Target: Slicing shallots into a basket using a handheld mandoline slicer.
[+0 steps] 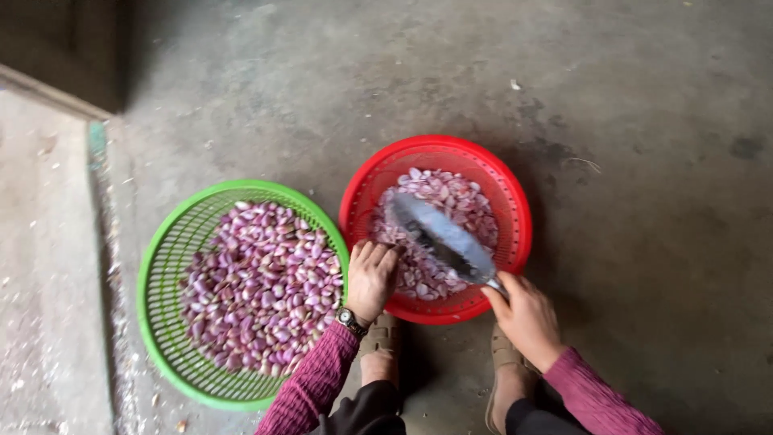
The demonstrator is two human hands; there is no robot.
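A red plastic basket (511, 189) holds pale purple shallot pieces (451, 197). A broad metal knife blade (441, 236) lies over them, and my right hand (525, 314) grips its handle at the basket's near rim. My left hand (370, 278), with a wristwatch, rests on the red basket's near left rim, fingers curled into the pieces; whether it holds one I cannot tell. To the left stands a green plastic basket (165, 258) filled with purple shallot cloves (262, 286).
Both baskets sit on a grey concrete floor (644, 201). My two sandalled feet (503, 358) are just below the red basket. A raised ledge (48, 242) with a dark edge runs along the left side.
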